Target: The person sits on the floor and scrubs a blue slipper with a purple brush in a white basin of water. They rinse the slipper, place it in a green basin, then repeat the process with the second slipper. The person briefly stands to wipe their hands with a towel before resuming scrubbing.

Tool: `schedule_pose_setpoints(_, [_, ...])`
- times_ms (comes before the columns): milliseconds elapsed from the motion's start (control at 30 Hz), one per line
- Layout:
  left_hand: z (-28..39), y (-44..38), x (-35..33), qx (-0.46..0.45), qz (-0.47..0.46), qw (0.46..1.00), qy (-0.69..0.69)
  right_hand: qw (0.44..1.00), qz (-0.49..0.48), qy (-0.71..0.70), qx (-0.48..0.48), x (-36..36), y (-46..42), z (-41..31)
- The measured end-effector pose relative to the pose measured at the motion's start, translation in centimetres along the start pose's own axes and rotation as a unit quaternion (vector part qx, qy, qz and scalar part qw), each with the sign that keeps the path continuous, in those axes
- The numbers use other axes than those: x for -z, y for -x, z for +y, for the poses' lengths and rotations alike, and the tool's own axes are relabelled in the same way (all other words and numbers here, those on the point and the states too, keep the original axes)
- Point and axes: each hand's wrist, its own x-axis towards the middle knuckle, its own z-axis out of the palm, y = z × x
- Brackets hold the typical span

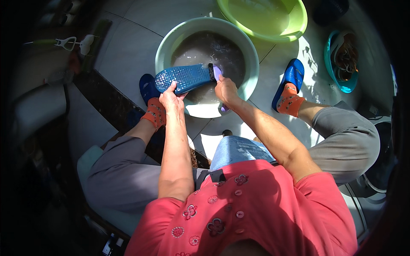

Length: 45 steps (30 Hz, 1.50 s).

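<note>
My left hand (172, 96) grips the heel end of a wet blue slipper (184, 78), its textured face turned up. The slipper slants over a pale green basin (253, 64) that holds murky grey water (235, 68). In my right hand (226, 92) is a purple-handled scrubbing brush (217, 73), with dark bristles against the slipper's far end. Part of the brush handle shows below my right hand. Both hands are above the near half of the basin.
A lime-green basin (302, 24) with cloudy water stands beyond. At right, a turquoise basin (327, 60) holds brown footwear (347, 57). My feet, in orange socks and blue slippers (294, 72), flank the pale basin on the tiled floor (134, 48).
</note>
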Motion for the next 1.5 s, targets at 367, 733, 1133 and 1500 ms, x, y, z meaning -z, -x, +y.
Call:
schedule_pose_setpoints(367, [-0.1, 0.9, -1.1, -0.041, 0.033, 0.998, -0.039, 0.995, -0.073, 0.056, 0.044, 0.9, 2.2, -1.1])
schedule_pose_setpoints(733, [0.0, 1.2, -1.0, -0.054, 0.051, 0.993, -0.097, 0.995, -0.068, 0.070, 0.000, 0.7, 4.6, -0.6])
schedule_pose_setpoints(1133, [-0.8, 0.9, -1.8, -0.108, 0.053, 0.987, -0.110, 0.984, -0.156, 0.072, 0.055, 2.9, 4.5, -6.3])
schedule_pose_setpoints(1500, [-0.5, 0.4, -1.9, -0.043, 0.038, 0.988, -0.142, 0.982, -0.072, 0.162, 0.065, 1.9, -2.3, 2.1])
